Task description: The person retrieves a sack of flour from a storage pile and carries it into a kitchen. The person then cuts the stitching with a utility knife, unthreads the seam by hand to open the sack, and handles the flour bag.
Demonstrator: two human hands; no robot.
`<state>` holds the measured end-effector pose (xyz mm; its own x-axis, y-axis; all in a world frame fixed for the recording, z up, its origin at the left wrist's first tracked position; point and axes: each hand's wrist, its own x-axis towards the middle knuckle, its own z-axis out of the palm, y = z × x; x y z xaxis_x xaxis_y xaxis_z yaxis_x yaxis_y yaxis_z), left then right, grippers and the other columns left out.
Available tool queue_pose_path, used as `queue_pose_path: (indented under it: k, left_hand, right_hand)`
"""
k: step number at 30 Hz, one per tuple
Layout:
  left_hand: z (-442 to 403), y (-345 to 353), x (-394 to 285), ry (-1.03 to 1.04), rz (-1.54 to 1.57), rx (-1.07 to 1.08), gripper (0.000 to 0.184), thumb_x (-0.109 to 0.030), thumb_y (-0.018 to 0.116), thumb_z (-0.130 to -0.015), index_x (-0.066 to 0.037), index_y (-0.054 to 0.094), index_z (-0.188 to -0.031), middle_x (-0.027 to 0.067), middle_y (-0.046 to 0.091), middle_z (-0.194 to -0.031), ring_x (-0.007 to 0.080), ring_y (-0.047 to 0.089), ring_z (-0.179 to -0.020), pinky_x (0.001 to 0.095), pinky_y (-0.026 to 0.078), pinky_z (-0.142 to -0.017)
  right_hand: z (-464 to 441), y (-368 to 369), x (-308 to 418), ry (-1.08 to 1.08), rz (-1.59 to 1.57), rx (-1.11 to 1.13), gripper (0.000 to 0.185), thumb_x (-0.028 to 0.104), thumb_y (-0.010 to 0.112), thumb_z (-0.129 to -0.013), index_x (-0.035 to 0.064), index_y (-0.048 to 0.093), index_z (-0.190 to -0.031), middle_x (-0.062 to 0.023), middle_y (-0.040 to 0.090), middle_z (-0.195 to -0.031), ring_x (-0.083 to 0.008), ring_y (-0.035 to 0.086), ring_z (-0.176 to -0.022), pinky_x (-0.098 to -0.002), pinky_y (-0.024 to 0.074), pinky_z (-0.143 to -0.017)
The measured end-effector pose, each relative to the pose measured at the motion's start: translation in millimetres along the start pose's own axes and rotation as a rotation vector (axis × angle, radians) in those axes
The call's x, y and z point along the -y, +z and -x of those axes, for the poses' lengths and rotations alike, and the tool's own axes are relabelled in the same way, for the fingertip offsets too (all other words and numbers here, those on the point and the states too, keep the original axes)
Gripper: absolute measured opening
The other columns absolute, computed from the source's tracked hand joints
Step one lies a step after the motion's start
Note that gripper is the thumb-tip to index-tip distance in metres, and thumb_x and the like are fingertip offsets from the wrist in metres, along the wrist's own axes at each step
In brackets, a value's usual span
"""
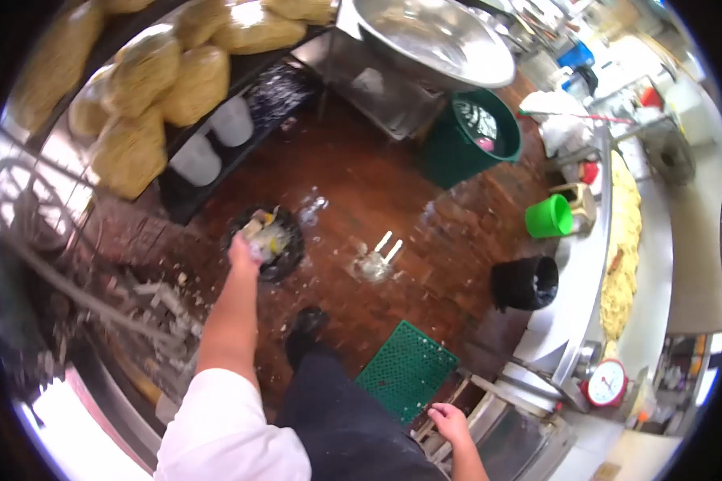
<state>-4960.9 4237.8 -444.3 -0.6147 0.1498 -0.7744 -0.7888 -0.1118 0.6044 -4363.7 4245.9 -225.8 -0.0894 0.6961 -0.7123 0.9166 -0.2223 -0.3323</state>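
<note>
My left hand [245,252] reaches down to the near left side of a round black bin [290,255] on the floor. Pale, crumpled plastic and yellowish scraps [271,234] fill the bin and meet the hand. The fingers are blurred and partly hidden, so their grip is unclear. Lower right, my right hand [449,422] hangs with its fingers curled together and nothing visible in them. It is nearest to the green perforated mat [407,370] and a metal frame [477,401].
Wrapped yellowish bundles [140,72] fill the upper-left rack. A large metal bowl [433,40] stands beyond a dark green barrel [467,140]. To the right are a black bucket [524,283], a green bucket [549,216] and a dial scale [606,383]. Debris and wet patches mark the red floor.
</note>
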Motion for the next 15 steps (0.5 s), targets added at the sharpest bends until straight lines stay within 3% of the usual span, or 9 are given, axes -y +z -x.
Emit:
queue_pose_path:
  k: [2, 3, 6, 7, 10, 12, 15]
  left_hand:
    - [19.5, 23.9, -29.2, -0.259, 0.054, 0.225, 0.045, -0.044, 0.046, -0.082, -0.008, 0.054, -0.108, 0.0124, 0.058, -0.104, 0.0292, 0.058, -0.093, 0.0458, 0.046, -0.078]
    - [58.3, 50.2, -57.1, -0.326, -0.174, 0.08, 0.051, -0.047, 0.04, -0.084, -0.008, 0.051, -0.115, 0.0122, 0.051, -0.121, 0.0337, 0.048, -0.109, 0.0523, 0.032, -0.093]
    - [35.6, 63.7, -74.7, -0.399, -0.39, 0.099, 0.051, -0.048, 0.039, -0.083, -0.009, 0.051, -0.115, 0.0116, 0.048, -0.125, 0.0371, 0.043, -0.114, 0.0558, 0.023, -0.097]
    - [17.0, 61.0, -76.0, -0.366, -0.418, 0.127, 0.043, -0.039, 0.045, -0.083, -0.009, 0.051, -0.114, 0.0104, 0.053, -0.116, 0.0361, 0.051, -0.102, 0.0545, 0.036, -0.085]
    - [-83.2, 29.1, -62.7, -0.189, -0.516, 0.184, 0.032, -0.025, 0.049, -0.082, -0.011, 0.053, -0.111, 0.0094, 0.057, -0.102, 0.0291, 0.058, -0.086, 0.0461, 0.046, -0.068]
    - [-58.9, 40.1, -79.7, -0.047, -0.455, 0.049, 0.027, -0.013, 0.049, -0.081, -0.011, 0.054, -0.108, 0.0075, 0.057, -0.087, 0.0213, 0.059, -0.071, 0.0372, 0.046, -0.052]
    - [-16.2, 54.1, -98.6, 0.077, -0.526, -0.081, 0.035, -0.001, 0.052, -0.074, -0.008, 0.054, -0.108, 0.0077, 0.057, -0.08, 0.0188, 0.056, -0.06, 0.0302, 0.043, -0.045]
  right_hand:
    - [-16.2, 8.4, 0.7, 0.033, -0.167, -0.034, 0.033, 0.026, 0.062, -0.078, -0.0002, 0.061, -0.099, -0.01, 0.065, -0.085, -0.0157, 0.061, -0.077, -0.0291, 0.0477, -0.072]
    - [-18.6, 9.1, 19.6, 0.071, -0.312, -0.065, 0.022, 0.015, 0.061, -0.081, 0.0004, 0.06, -0.098, -0.0001, 0.06, -0.074, -0.0072, 0.053, -0.065, -0.0226, 0.0448, -0.06]
    - [-27.0, 14.1, 28.5, 0.061, -0.297, -0.097, 0.024, 0.015, 0.062, -0.081, 0.0, 0.06, -0.099, -0.0012, 0.061, -0.076, -0.0076, 0.054, -0.066, -0.023, 0.0454, -0.06]
    - [-25.5, 14.8, 30.2, 0.069, -0.304, -0.096, 0.024, 0.015, 0.062, -0.081, 0.0, 0.06, -0.099, -0.0014, 0.061, -0.076, -0.0078, 0.054, -0.065, -0.0232, 0.0454, -0.06]
    - [-18.5, 15.8, 35.8, 0.127, -0.339, -0.089, 0.026, 0.017, 0.062, -0.08, -0.0007, 0.06, -0.1, -0.0029, 0.061, -0.078, -0.0093, 0.055, -0.066, -0.0243, 0.046, -0.061]
    - [-10.9, 18.3, 36.9, 0.218, -0.381, -0.063, 0.03, 0.02, 0.061, -0.08, -0.0023, 0.059, -0.101, -0.0052, 0.062, -0.08, -0.0116, 0.057, -0.069, -0.0262, 0.0471, -0.064]
    - [-2.4, 28.4, 15.0, 0.268, -0.442, -0.048, 0.025, 0.017, 0.061, -0.08, -0.0021, 0.06, -0.098, -0.0043, 0.061, -0.076, -0.0101, 0.055, -0.064, -0.0253, 0.0461, -0.059]
